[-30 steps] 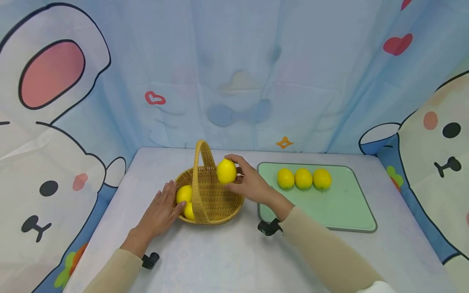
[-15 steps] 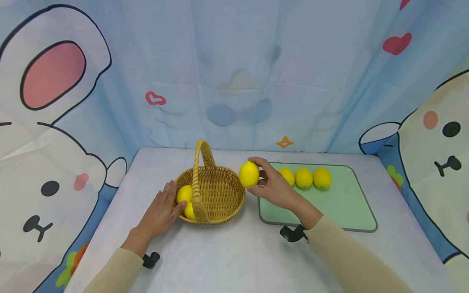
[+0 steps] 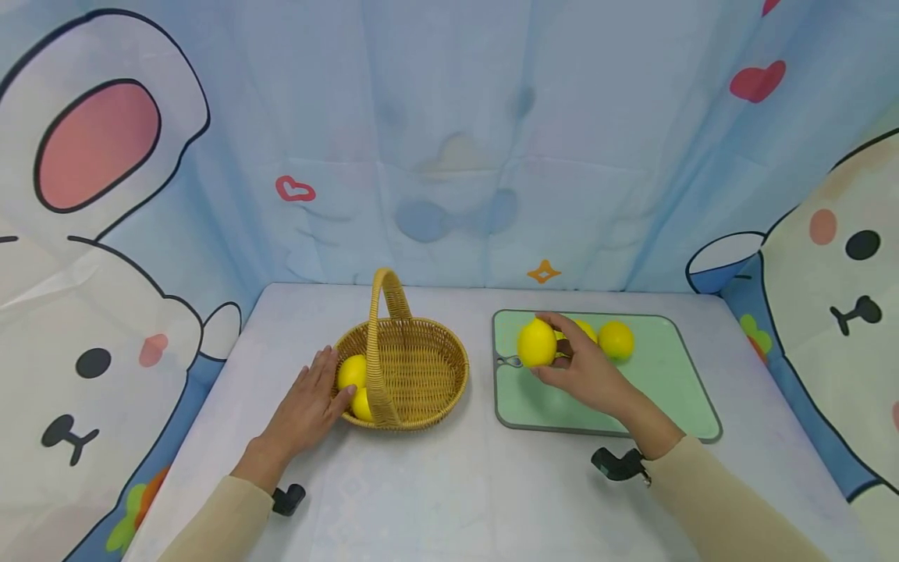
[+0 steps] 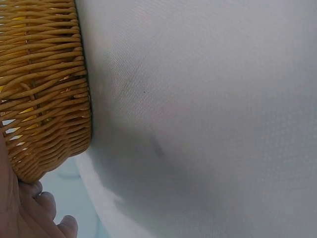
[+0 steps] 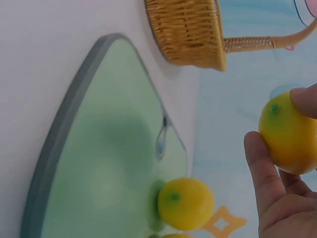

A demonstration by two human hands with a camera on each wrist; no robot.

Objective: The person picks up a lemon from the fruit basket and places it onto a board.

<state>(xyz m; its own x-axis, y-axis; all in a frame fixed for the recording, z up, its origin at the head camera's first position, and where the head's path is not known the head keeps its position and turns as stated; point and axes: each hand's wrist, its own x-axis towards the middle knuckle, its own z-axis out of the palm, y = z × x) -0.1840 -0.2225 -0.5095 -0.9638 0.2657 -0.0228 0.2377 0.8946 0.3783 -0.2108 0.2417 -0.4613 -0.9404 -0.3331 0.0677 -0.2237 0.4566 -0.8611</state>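
My right hand point(image 3: 593, 371) grips a yellow lemon point(image 3: 537, 342) between thumb and fingers, above the left part of a pale green cutting board point(image 3: 562, 410). In the right wrist view the held lemon point(image 5: 287, 134) shows its green tip. Behind the hand, one lemon point(image 3: 616, 340) sits in plain sight on the board, and others beside it are partly hidden. My left hand point(image 3: 302, 410) rests along the left side of a wicker basket point(image 3: 421, 382), fingers straight, thumb over the rim. Inside the basket's left end lie two lemons point(image 3: 353, 371), partly covered by the handle and thumb.
The basket's tall arched handle point(image 3: 379, 312) rises across its middle. A grey edge point(image 5: 64, 129) borders the board, and a small loop-shaped opening point(image 3: 509, 361) is at its left side. A patterned blue curtain point(image 3: 456, 117) hangs behind the white table point(image 3: 421, 492).
My right hand has carried the lemon rightward, from over the basket to over the cutting board. My left hand and the basket have stayed in place.
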